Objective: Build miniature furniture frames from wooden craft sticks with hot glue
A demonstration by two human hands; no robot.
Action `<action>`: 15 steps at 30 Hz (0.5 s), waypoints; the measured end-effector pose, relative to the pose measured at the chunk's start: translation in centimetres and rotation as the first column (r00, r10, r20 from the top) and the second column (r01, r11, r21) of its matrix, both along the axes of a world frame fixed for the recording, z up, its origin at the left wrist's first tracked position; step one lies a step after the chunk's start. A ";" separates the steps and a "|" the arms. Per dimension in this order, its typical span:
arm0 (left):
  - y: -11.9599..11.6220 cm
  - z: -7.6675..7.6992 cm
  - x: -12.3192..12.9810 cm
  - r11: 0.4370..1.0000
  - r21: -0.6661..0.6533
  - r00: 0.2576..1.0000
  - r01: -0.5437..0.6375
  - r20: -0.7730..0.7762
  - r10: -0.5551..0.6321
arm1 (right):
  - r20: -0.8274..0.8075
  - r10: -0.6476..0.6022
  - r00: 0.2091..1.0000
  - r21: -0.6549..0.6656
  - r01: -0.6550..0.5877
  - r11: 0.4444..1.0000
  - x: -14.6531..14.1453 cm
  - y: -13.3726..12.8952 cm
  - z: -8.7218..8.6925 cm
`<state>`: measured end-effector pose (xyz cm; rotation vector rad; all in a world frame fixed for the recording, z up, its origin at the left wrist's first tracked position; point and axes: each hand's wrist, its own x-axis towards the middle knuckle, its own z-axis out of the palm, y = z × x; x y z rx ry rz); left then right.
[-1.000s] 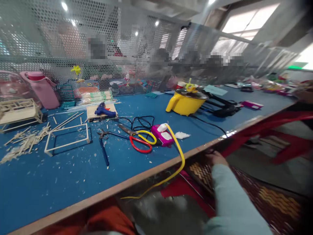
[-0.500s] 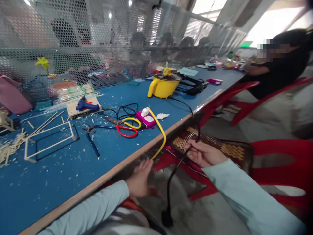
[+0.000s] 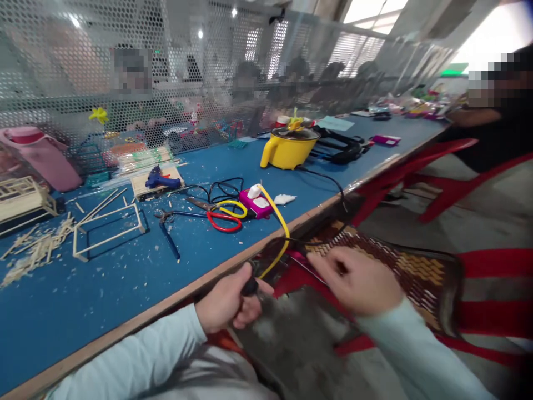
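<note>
Perforated grey metal screening (image 3: 75,55) lines the far side of a long blue-topped desk (image 3: 125,289). From my remote seat I have the left hand (image 3: 227,297) just off the near edge, its grip closed round a small black plug-like end (image 3: 250,286); I judge it is pinched by the body so it can be aimed, though I can't make out any prongs. The right hand (image 3: 360,280), blurred and curled, is over the brown-and-tan woven chair seat (image 3: 410,272), beside a thin black cord (image 3: 334,181); I cannot tell whether its grip has the cord. That cord leaves the round yellow electric pot (image 3: 293,151) and drops over the edge, probably to hang slack; I take the black end to be its own, though the link is partly hidden. The pot stands back from the edge, I'd guess for stability. Nearer and to its left lies a magenta power strip (image 3: 264,211), handy to the edge, with a white plug (image 3: 254,191) on top whose yellow cable (image 3: 287,233) hangs close to the left hand. Red-and-yellow-handled scissors (image 3: 210,206) lie just beside the strip, blue-handled pliers (image 3: 170,241) farther left, presumably for easy reach.
</note>
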<state>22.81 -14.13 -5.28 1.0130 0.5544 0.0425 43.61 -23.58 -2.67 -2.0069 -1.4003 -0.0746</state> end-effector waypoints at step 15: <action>0.9 2.9 11.1 0.997 0.047 0.990 0.059 -0.132 -0.053 | -0.796 0.105 0.596 0.087 -0.058 0.994 4.0 9.5 2.4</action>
